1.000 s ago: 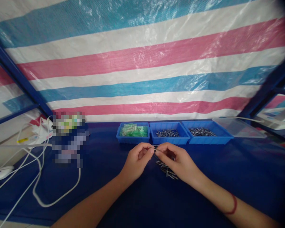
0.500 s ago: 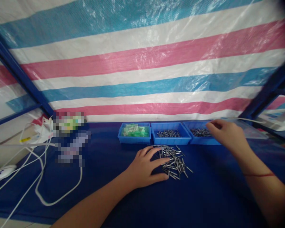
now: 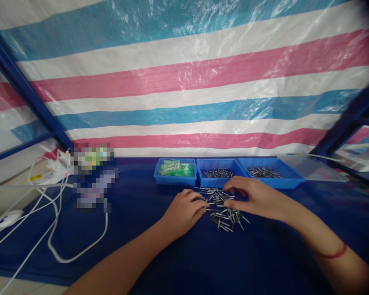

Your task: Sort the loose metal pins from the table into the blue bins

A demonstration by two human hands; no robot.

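A loose pile of small metal pins lies on the dark blue table cover. My left hand rests at the pile's left edge with its fingers curled and their tips pressed among the pins; what they grip is hidden. My right hand reaches in from the right, fingers stretched and spread over the top of the pile, holding nothing that I can see. A thin red band circles my right wrist.
Three blue bins stand in a row just behind the pile: one with green pieces, two with metal pins. A clear tray sits at the far right. White cables and a white device lie at left. A striped tarp hangs behind.
My right hand came back from the right-hand bin to the pile. My left hand, flat on the pins half a second ago, has curled its fingers at the pile's left edge.
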